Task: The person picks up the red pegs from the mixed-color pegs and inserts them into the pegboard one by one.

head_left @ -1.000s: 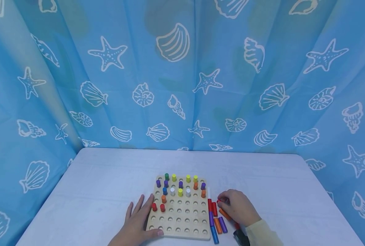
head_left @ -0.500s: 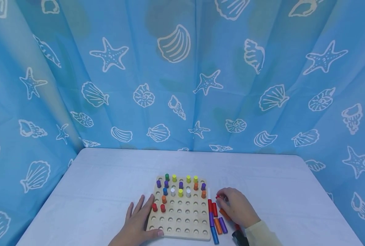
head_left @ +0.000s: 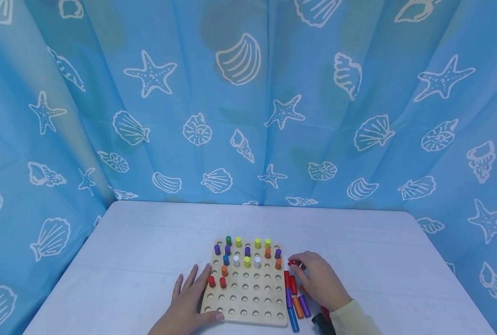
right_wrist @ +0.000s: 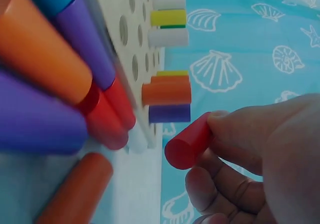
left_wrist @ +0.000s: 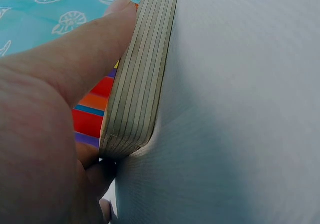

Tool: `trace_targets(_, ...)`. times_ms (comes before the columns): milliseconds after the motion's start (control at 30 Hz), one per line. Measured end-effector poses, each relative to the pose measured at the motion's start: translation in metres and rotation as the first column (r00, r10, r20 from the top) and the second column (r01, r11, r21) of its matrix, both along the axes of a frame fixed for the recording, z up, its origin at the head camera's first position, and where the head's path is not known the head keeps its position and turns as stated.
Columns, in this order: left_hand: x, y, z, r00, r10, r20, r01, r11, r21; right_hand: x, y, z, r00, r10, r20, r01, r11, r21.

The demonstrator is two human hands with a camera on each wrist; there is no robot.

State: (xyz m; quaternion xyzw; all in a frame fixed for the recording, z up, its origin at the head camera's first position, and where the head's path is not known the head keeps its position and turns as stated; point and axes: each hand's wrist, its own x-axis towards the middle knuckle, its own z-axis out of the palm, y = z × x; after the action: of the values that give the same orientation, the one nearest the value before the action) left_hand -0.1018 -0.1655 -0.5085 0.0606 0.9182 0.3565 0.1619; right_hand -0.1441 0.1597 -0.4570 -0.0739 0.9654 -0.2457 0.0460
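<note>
A wooden pegboard lies on the table, with colored pegs upright in some holes, mostly in its far rows. My left hand rests against the board's left side, fingers spread and fairly straight, thumb at its near-left corner. In the left wrist view the thumb touches the layered board edge. My right hand is just right of the board and pinches a red peg between thumb and fingers. That peg is tilted and apart from the board.
Loose pegs lie along the board's right side, among them a blue peg, a purple peg and an orange peg. A black object is beside the right wrist. A shell-patterned blue curtain hangs behind the table.
My right hand has moved slightly left and away from me, toward the board, carrying the red peg. The left hand stays at the board's corner.
</note>
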Motion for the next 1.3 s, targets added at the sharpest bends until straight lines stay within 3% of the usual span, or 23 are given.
trace_targets(367, 0.001, 0.001, 0.000, 1.000, -0.005, -0.014, 0.005, 1.000, -0.006, 0.007, -0.014, 0.005, 0.997, 0.037, -0.074, -0.042, 0.997, -0.061)
trace_targets(600, 0.002, 0.001, 0.002, 1.000, -0.012, -0.023, 0.012, 1.000, -0.015, 0.009, -0.022, 0.004, 0.983, 0.090, -0.162, -0.107, 0.989, -0.101)
trace_targets(933, 0.002, 0.001, 0.006, 1.000, -0.007, -0.013, 0.006, 1.000, -0.018, 0.010, -0.032, 0.009, 0.978, 0.121, -0.168, -0.144, 0.981, -0.128)
trace_targets(1300, 0.001, 0.001, 0.001, 0.999, -0.009, -0.034, 0.008, 1.000, -0.020, 0.011, -0.044, 0.010, 0.964, 0.192, -0.183, -0.224, 0.959, -0.172)
